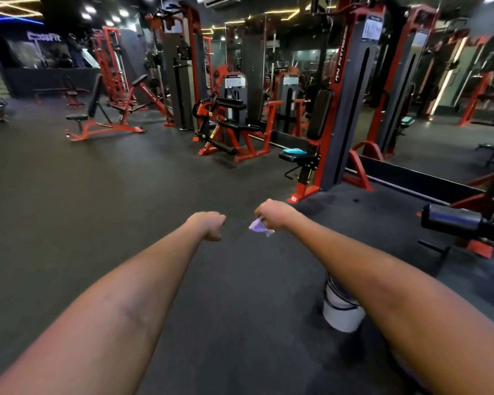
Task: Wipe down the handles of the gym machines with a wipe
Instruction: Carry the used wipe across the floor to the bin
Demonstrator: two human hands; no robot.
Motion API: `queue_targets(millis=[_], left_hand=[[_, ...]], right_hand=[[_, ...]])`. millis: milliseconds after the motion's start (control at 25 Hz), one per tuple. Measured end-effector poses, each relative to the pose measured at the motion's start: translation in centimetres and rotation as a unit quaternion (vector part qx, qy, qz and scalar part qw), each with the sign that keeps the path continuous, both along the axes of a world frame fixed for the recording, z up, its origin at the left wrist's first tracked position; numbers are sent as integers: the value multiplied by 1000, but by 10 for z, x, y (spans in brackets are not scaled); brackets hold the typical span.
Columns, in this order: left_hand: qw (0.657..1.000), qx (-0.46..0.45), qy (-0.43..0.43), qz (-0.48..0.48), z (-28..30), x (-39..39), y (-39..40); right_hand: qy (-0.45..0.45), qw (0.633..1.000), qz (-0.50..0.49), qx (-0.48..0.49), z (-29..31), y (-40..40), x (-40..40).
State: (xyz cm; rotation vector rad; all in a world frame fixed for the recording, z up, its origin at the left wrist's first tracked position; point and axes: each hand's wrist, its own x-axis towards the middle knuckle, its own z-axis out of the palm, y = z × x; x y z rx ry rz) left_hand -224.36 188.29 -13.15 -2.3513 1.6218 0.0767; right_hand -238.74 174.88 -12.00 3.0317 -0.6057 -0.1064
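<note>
A dark rubber gym floor (126, 195) fills most of the view, with red-and-black machines ranged along its far side in front of a mirrored wall (439, 115). The tallest close one is a weight-stack tower (345, 104) lettered "RN FITNESS", with a black seat (293, 158) at its foot and a teal cloth (295, 151) lying on that seat. To its left stands a red-framed leg machine (228, 129), and further left an adjustable bench (97, 115). At the right edge a black padded roller (451, 220) juts in from another machine. 2 bare forearms reach forward over the floor. A white bucket (343, 309) stands on the floor just beneath the right forearm, partly hidden by it. The left hand (208, 225) is curled into a closed fist with nothing in its grip. The right hand (271, 213) has its fingers curled, its grip pinching a small crumpled pale wipe (258, 226) that hangs below the knuckles, well apart from any machine handle.
</note>
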Motion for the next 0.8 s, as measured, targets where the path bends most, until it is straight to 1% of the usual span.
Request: queue_targets(millis=[160, 280, 360, 440, 560, 680, 800], left_hand=[[998, -37, -1, -56, 29, 64, -129], [994, -72, 3, -84, 46, 98, -215], [991, -71, -1, -112, 41, 108, -265], [988, -69, 13, -136, 33, 118, -319], [982, -69, 28, -172, 17, 135, -406], [979, -57, 29, -196, 4, 147, -484], [973, -50, 42, -220, 3, 154, -576]], right_hand=[[-10, 998, -54, -7, 13, -122, 55], [-28, 996, -89, -2, 23, -203, 79], [3, 994, -113, -8, 19, -248, 87], [12, 990, -141, -4, 9, -297, 94], [8, 986, -167, -2, -7, -375, 107], [-12, 982, -191, 3, -9, -444, 114], [0, 971, -238, 20, -10, -524, 109]])
